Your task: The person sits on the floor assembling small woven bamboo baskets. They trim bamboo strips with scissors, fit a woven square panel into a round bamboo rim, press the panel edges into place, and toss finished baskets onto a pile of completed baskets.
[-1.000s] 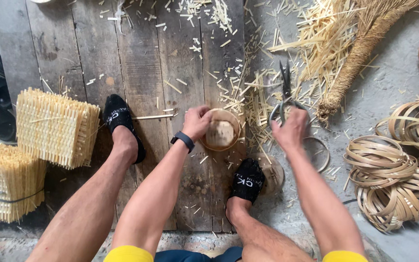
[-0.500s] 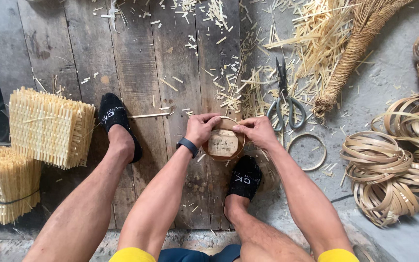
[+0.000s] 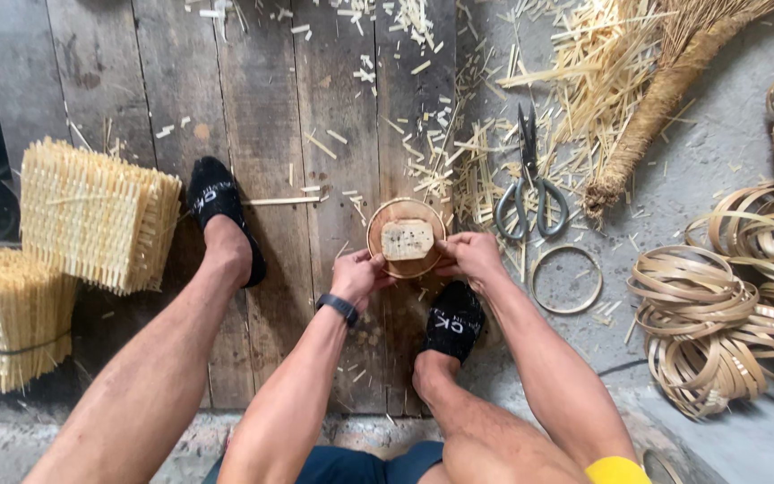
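I see my left hand and right hand gripping opposite rims of a round bamboo ring between them; scissors lie just beyond the right hand; I judge even, steady pressure keeps it round.

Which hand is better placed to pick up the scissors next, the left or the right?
The right hand, probably. It grips the right edge of the round bamboo piece, and the scissors lie just beyond it on the concrete, on the same side. The left hand would have to cross over the piece.
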A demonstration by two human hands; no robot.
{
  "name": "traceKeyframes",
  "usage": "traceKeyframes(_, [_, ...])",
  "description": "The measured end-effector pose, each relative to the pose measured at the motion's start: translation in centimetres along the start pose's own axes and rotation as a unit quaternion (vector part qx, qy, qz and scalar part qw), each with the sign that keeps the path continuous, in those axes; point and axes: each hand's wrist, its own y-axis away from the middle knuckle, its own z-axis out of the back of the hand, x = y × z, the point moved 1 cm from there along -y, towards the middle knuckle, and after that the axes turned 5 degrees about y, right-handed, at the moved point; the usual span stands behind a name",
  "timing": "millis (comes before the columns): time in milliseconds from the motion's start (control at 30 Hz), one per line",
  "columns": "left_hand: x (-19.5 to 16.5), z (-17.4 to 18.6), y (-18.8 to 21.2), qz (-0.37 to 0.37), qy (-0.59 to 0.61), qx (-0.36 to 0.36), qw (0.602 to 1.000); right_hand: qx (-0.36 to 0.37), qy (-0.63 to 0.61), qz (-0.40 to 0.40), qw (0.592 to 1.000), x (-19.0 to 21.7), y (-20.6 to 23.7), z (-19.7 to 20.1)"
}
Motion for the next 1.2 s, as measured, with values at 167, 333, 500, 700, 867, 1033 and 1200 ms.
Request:
traceKeyframes(167, [0.3, -0.1, -1.1, -0.006, -0.046, -0.022, 0.999, -0.054, 0.056, 0.045, 0.996, 1.0, 1.5, -0.9])
traceKeyframes(333, [-4.8, 0.9, 1.4, -0.184, -0.444, 0.001, 0.877, -0.081, 0.155, 0.088, 0.981, 3.7, 5.4, -0.9])
traceKeyframes(500, [-4.9, -3.6, 5.3, -0.415, -0.258, 0.059, 0.87, 0.054, 0.139, 0.214, 0.965, 5.5, 7.7, -4.2])
traceKeyframes(700, [-4.5, -6.8, 6.4, -0.423, -0.21, -0.029, 0.881, 0.017, 0.103, 0.167, 0.98, 4.7, 7.8, -6.1])
traceKeyframes(867, [-7.2, -6.8, 6.4, -0.382, -0.227, -0.01, 0.896, 0.037, 0.053, 0.148, 0.987, 5.6, 8.1, -6.2])
traceKeyframes(1033, [-8.1, -6.8, 6.1, -0.373, -0.284, 0.024, 0.883, 0.03, 0.075, 0.157, 0.984, 6.5, 8.6, -6.1])
traceKeyframes(1200, [-7.7, -5.7, 2.6, -0.365, -0.275, 0.023, 0.889, -0.019, 0.012, 0.138, 0.99, 4.9, 8.7, -7.7])
